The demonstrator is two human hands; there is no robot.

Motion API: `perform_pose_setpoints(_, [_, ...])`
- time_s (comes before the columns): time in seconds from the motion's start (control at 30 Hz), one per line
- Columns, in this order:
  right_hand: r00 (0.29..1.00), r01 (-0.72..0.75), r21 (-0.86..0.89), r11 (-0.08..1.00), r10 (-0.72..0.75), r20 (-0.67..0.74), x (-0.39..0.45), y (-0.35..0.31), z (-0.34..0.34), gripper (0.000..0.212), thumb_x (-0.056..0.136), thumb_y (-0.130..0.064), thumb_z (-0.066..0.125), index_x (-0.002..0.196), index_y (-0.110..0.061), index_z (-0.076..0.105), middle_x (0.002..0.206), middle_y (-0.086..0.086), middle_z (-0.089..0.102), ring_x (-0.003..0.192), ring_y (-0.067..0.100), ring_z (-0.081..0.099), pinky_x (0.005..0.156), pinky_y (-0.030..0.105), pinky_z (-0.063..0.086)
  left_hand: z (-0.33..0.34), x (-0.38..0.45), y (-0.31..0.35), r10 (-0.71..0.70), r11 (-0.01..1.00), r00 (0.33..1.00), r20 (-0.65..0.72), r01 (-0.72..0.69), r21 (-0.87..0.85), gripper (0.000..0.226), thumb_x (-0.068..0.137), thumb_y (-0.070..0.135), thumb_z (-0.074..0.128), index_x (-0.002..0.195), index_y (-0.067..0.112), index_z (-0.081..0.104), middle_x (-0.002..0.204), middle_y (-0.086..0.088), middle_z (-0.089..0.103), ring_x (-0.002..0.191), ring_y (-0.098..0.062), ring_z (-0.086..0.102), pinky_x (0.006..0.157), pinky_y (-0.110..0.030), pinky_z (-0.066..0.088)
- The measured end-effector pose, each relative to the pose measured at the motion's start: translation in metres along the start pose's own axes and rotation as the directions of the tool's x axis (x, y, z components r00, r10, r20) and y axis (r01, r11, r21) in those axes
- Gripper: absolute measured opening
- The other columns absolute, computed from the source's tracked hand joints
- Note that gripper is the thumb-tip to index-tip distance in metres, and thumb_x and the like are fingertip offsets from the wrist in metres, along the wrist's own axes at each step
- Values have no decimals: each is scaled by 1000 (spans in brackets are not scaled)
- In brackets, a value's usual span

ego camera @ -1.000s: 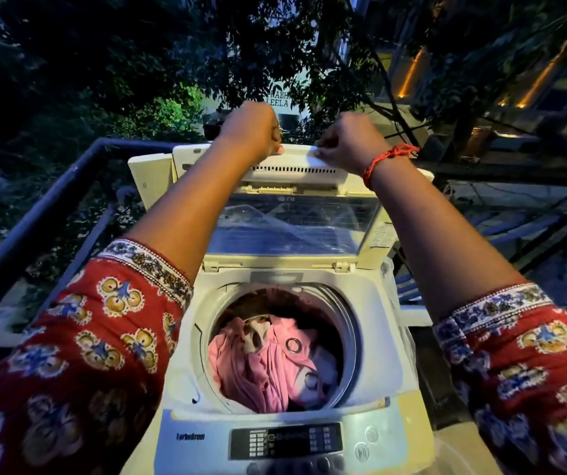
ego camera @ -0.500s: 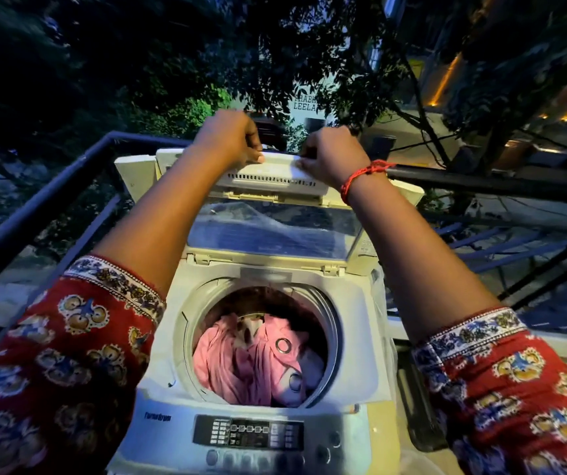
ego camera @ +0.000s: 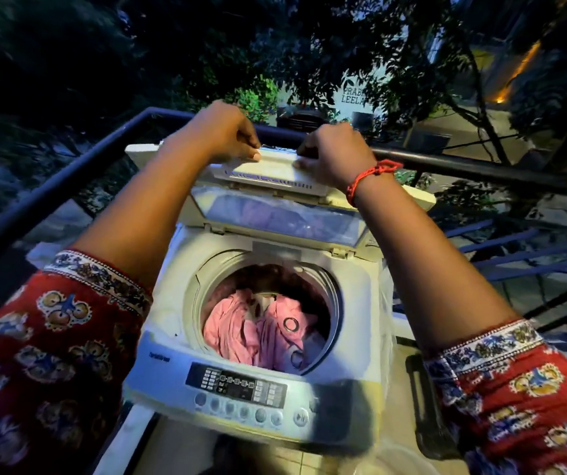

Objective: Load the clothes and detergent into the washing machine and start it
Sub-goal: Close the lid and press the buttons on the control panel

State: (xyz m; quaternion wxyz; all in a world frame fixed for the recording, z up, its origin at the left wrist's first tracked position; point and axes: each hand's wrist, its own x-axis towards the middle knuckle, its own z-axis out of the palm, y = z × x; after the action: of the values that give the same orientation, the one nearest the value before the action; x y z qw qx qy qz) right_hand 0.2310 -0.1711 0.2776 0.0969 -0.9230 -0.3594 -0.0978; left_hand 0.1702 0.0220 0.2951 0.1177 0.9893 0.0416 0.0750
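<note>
A white top-loading washing machine (ego camera: 169, 313) stands in front of me with its folding lid (ego camera: 275, 217) raised at the back. Pink clothes (ego camera: 241, 332) fill the round drum. My left hand (ego camera: 220, 133) and my right hand (ego camera: 331, 156) both grip the lid's top edge, fingers curled over it. A red thread is tied round my right wrist. The control panel (ego camera: 237, 389) with a row of buttons runs along the machine's front. No detergent is in sight.
A dark metal railing (ego camera: 69, 173) runs behind and to the left of the machine, with trees and a lit street beyond. Metal bars (ego camera: 515, 241) slope away at the right. A dark object (ego camera: 429, 416) lies on the floor right of the machine.
Both hands have stayed on the lid's top edge. The lid has tipped a little forward over the drum, and my view has swung left and down.
</note>
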Motion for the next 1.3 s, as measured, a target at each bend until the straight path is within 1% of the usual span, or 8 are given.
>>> perform_pose_setpoints(0.23, [990, 132, 3, 991, -132, 57, -36, -11, 9, 24, 89, -35, 63, 102, -17, 71, 99, 15, 71, 94, 36, 64, 77, 40, 51, 15, -42, 3, -13, 997, 999, 33, 10, 73, 30, 81, 29, 74, 106, 13, 74, 105, -8, 73, 98, -23, 65, 85, -32, 47])
perform_pose_setpoints(0.43, [982, 165, 28, 986, -167, 91, -85, -30, 22, 24, 91, -37, 58, 103, -21, 71, 96, 13, 72, 93, 34, 65, 77, 37, 51, 31, -83, 1, 29, 997, 991, 131, -39, 74, 24, 77, 28, 78, 98, 16, 77, 95, -6, 76, 88, -21, 68, 78, -26, 47])
perform_pose_setpoints(0.5, [982, 174, 5, 985, -173, 81, -101, -35, 31, 24, 93, -36, 54, 103, -20, 70, 95, 14, 71, 94, 36, 64, 74, 38, 49, 37, -96, -3, 43, 996, 989, 141, -54, 75, 24, 77, 28, 78, 99, 16, 77, 98, -3, 76, 92, -20, 69, 82, -27, 49])
perform_pose_setpoints(0.67, [989, 106, 115, 988, -117, 95, -118, -44, 49, 29, 97, -30, 51, 117, -16, 67, 107, 16, 70, 100, 34, 64, 78, 38, 51, 52, -117, -12, 104, 992, 988, 110, -111, 63, 29, 85, 29, 70, 109, 13, 72, 114, -6, 71, 106, -26, 65, 88, -35, 50])
perform_pose_setpoints(0.77, [990, 65, 186, 980, -86, 109, -126, -47, 55, 30, 96, -27, 55, 121, -15, 65, 118, 12, 67, 109, 30, 62, 85, 35, 48, 64, -122, -21, 100, 994, 976, 194, -105, 13, 33, 91, 30, 62, 117, 10, 68, 128, -4, 64, 118, -25, 59, 96, -38, 48])
perform_pose_setpoints(0.93, [990, 74, 214, 974, -99, 106, -149, -55, 71, 30, 95, -27, 57, 120, -13, 66, 121, 7, 66, 110, 27, 62, 86, 34, 49, 85, -144, -35, 159, 987, 954, 254, -161, -14, 36, 96, 30, 55, 127, 12, 61, 133, -4, 61, 119, -25, 58, 94, -40, 49])
perform_pose_setpoints(1.17, [987, 115, 205, 972, -135, 85, -184, -69, 98, 35, 90, -28, 54, 117, -10, 68, 107, 10, 72, 92, 31, 68, 76, 32, 47, 121, -177, -52, 247, 965, 939, 238, -262, 31, 38, 95, 44, 48, 127, 27, 56, 113, -9, 66, 104, -28, 60, 81, -41, 54])
perform_pose_setpoints(1.3, [988, 80, 261, 962, -111, 103, -195, -76, 105, 30, 90, -22, 63, 117, -9, 68, 113, 10, 70, 102, 28, 67, 85, 31, 50, 128, -194, -49, 235, 968, 944, 232, -249, 34, 33, 96, 44, 46, 120, 25, 58, 105, -6, 64, 102, -25, 59, 76, -40, 55])
